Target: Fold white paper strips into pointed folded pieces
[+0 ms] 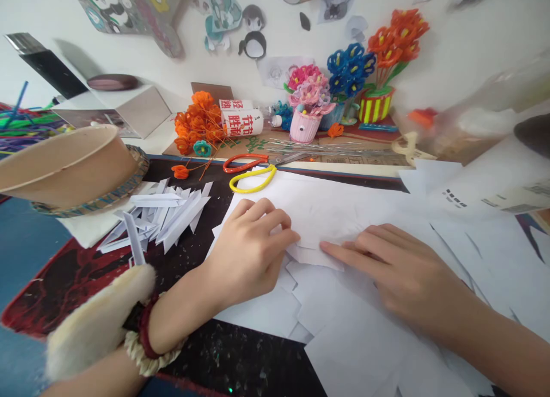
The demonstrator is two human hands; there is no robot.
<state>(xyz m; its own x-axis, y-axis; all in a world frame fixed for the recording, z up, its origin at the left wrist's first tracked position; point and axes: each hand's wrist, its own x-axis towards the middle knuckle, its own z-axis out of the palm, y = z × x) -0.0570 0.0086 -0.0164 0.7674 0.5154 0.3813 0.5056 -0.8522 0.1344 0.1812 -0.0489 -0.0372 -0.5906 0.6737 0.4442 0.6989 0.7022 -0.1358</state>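
A small piece of white paper (315, 257), with a crease along it, lies on a spread of white sheets between my hands. My left hand (253, 248) has its fingers bent and closed at the paper's left end; a scrunchie (150, 354) and a fluffy pale band are on that wrist. From the other side my right hand (399, 271) holds the paper down, index fingertip on the crease, other fingers curled and thumb hidden. Just beyond, scissors (251, 182) with one red and one yellow handle rest partly on the sheets. Folded paper strips (172, 211) are heaped at left.
A round tan bowl (64, 168) stands at left near a white box (124, 113). Along the wall are orange craft flowers (200, 122), a pink pot (304, 126) of flowers and a striped pot (376, 106). A plastic bag (494, 156) bulges at right.
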